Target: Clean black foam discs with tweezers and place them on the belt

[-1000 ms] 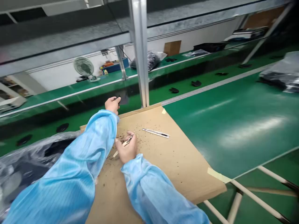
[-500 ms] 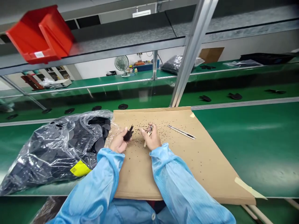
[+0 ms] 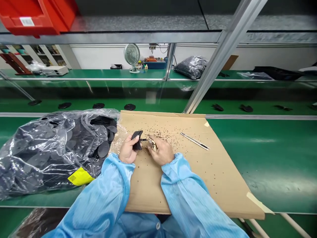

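Observation:
My left hand (image 3: 127,150) pinches a black plastic part (image 3: 137,140), a dark curved piece with a thin prong pointing right. My right hand (image 3: 162,150) is closed round pale-handled nippers (image 3: 153,145), their metal head at the end of the prong; whether the jaws touch it I cannot tell. Both hands are above a brown cardboard sheet (image 3: 183,185), which is strewn with many tiny black bits (image 3: 163,134). To the right of my right hand, a slim utility knife (image 3: 195,141) lies on the cardboard.
A clear plastic bag (image 3: 49,155) full of black discs lies left of the cardboard, with a yellow label (image 3: 80,177). Black parts (image 3: 129,107) sit spaced along the green strip behind. A metal post (image 3: 210,69) rises at the back, and a red bin (image 3: 39,16) sits overhead.
My hands have come closer together, and the nippers now meet the part's prong. The black part has turned in my left hand. The camera view has levelled and tipped downward.

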Tool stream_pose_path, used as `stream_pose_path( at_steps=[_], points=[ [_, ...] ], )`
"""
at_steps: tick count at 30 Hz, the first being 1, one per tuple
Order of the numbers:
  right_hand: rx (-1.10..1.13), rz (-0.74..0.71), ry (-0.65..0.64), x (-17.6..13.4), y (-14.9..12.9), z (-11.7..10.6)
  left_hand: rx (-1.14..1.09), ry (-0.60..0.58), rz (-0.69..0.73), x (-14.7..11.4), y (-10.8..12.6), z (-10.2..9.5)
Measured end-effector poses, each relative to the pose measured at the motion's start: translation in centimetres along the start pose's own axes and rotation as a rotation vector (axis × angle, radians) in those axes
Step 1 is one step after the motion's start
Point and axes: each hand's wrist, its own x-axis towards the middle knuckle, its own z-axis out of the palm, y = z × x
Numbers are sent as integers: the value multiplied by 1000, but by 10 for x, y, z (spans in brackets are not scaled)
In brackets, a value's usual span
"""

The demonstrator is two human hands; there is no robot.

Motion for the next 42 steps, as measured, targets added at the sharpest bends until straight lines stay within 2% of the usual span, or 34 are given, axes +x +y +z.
stream_pose_path(
  at_steps=[15,21,28,33,39,42],
  points=[
    [-22,-36,-32,-3,-3,-4,15,-28,-32,-6,3,2],
    [-94,-18,-89,-4,-4,-5,14,-33,-25,-6,2,1],
    [-255,54,-222,0,-10,-12,10,-60,-14,-4,0,-3],
    [-266,87,-260,1,-12,-11,0,-63,-24,-2,-1,-5],
    [-142,119,-169,-1,-4,-5,-6,-19,20,0,-3,-4],
    [-109,146,-105,-2,-1,-3,-3,-47,50,1,-3,-6]
  ],
)
